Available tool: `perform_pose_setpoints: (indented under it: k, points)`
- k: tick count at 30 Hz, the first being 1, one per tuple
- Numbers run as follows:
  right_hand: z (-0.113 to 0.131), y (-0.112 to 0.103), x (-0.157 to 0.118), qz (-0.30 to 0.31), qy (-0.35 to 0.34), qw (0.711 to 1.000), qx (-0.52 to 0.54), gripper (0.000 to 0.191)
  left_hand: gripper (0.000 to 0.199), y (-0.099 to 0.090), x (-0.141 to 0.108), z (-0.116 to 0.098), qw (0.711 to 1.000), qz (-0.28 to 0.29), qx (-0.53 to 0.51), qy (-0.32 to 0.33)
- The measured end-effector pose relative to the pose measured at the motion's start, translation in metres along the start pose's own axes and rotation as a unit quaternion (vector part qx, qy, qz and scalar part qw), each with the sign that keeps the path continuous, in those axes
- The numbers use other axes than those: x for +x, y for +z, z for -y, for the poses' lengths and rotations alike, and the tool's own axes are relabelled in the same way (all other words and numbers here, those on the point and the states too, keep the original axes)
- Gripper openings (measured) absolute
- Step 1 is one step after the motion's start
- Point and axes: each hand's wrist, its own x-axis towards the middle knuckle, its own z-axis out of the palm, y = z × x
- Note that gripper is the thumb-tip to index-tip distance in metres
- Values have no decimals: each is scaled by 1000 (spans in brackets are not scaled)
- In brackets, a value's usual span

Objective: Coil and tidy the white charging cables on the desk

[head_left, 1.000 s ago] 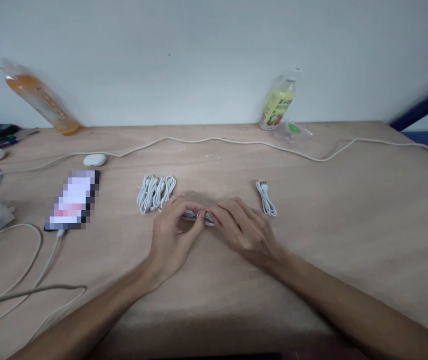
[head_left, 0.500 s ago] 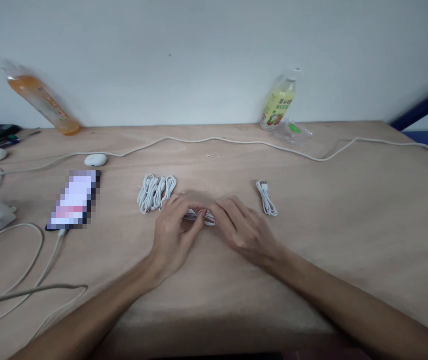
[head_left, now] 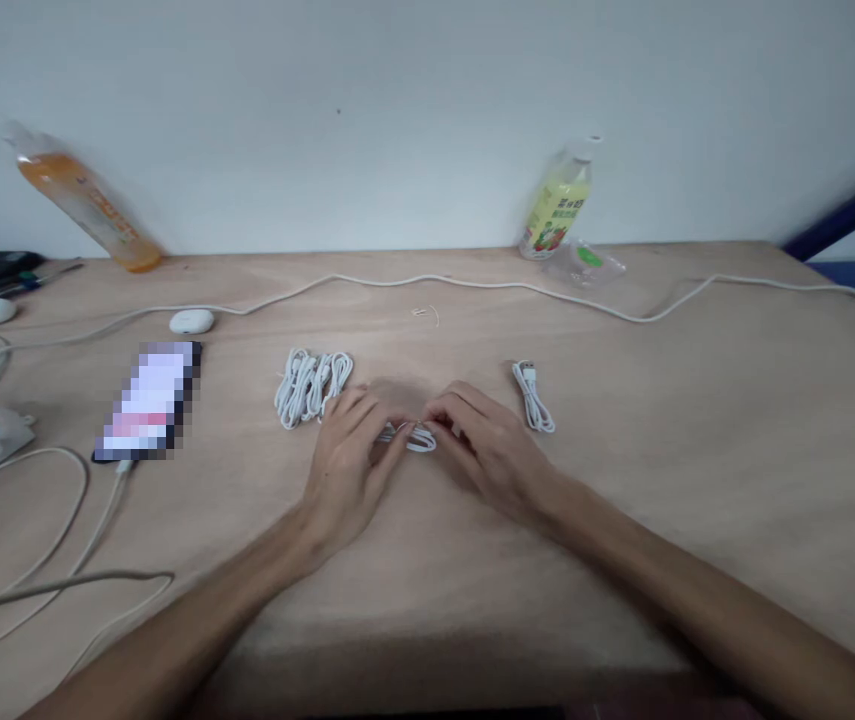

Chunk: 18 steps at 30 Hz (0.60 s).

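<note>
A coiled white cable (head_left: 421, 440) lies between my hands in the middle of the table. My left hand (head_left: 352, 450) is closed on the cable's left part, hiding much of it. At the cable's right end, my right hand (head_left: 483, 440) pinches something thin, too small to make out, close to my left fingertips. Several coiled white cables (head_left: 312, 385) sit side by side just beyond my left hand. Another coiled cable (head_left: 533, 396), with its USB plug pointing away from me, rests to the right. Small thin pieces (head_left: 425, 314) lie farther back.
A phone (head_left: 148, 400) with a cable plugged in lies at left, near a white case (head_left: 191, 321). One long cable (head_left: 427, 280) crosses the table's back. An orange bottle (head_left: 86, 210) and a yellow-green bottle (head_left: 558, 210) lean against the wall (head_left: 337, 170).
My right hand's fingers have shifted slightly and curled, showing more of the coil's right end. My left hand has barely moved.
</note>
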Motion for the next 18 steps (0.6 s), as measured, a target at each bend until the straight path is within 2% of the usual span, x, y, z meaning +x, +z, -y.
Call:
perform_pose_setpoints:
  k: [4, 10, 18]
  points:
    - [-2, -3, 0, -1, 21, 998, 65, 16, 8, -1, 1, 0, 1000, -1, -5, 1]
    - [-3, 3, -2, -38, 30, 996, 75, 14, 10, -1, 1, 1, 1000, -8, -12, -24]
    - [1, 7, -2, -61, 174, 963, 196, 11, 11, -3, 4, 0, 996, -9, -49, -77]
